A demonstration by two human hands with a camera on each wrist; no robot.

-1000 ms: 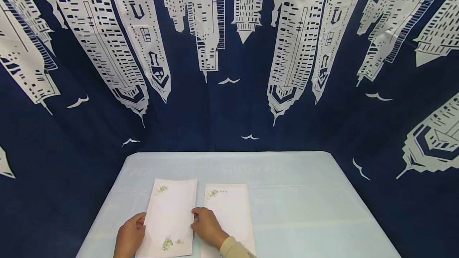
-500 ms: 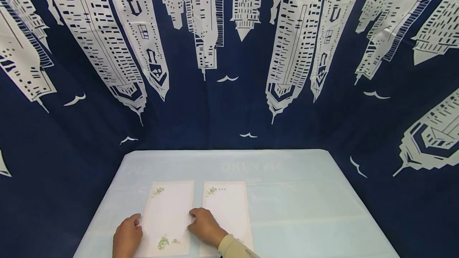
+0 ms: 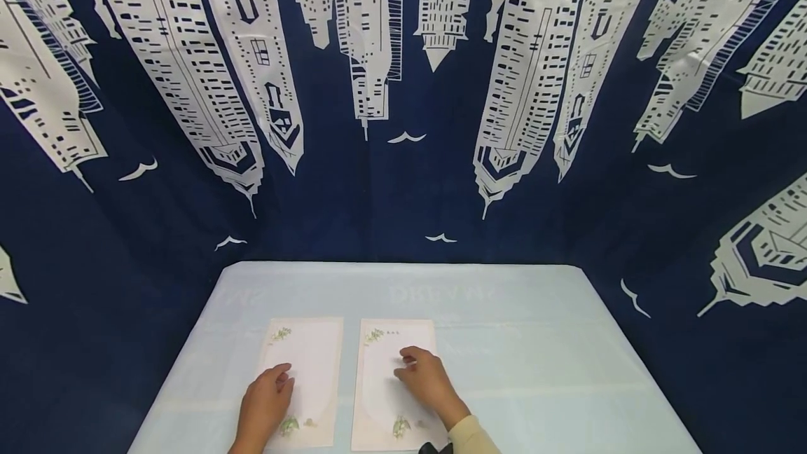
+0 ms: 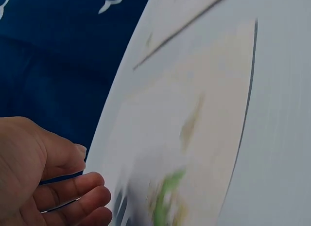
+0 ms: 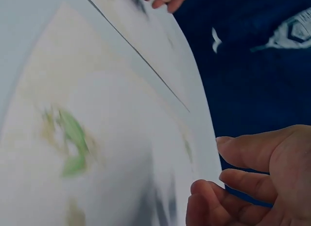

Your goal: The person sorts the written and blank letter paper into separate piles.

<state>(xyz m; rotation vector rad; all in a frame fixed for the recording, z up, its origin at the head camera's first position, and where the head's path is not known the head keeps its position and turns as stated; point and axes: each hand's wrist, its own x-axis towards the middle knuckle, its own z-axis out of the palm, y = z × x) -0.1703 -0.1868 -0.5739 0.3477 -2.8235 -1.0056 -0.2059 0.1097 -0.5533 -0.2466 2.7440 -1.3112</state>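
Two cream sheets of stationery paper with green leaf prints lie side by side on the table, a narrow gap between them. Over the lower left part of the left sheet [image 3: 315,370] hovers my left hand [image 3: 265,401], fingers loosely bent and holding nothing. My right hand [image 3: 431,380] is above the right sheet [image 3: 377,387], its thumb and fingers apart and nothing between them. A soft shadow falls on the paper beneath each hand in the wrist views. The left fingers [image 4: 92,199] and right fingers [image 5: 209,201] appear relaxed there.
A pale blue-white cloth covers the table [image 3: 536,349], with faint mirrored lettering near its far edge. Behind and around it hangs a navy fabric [image 3: 366,202] printed with white upside-down buildings and birds. A small dark object [image 3: 435,448] shows by the right wrist.
Both hands have let go of the left sheet's edges. The left sheet now lies flat beside the other. My right hand has moved right over the right sheet, my left hand inward over the left one.
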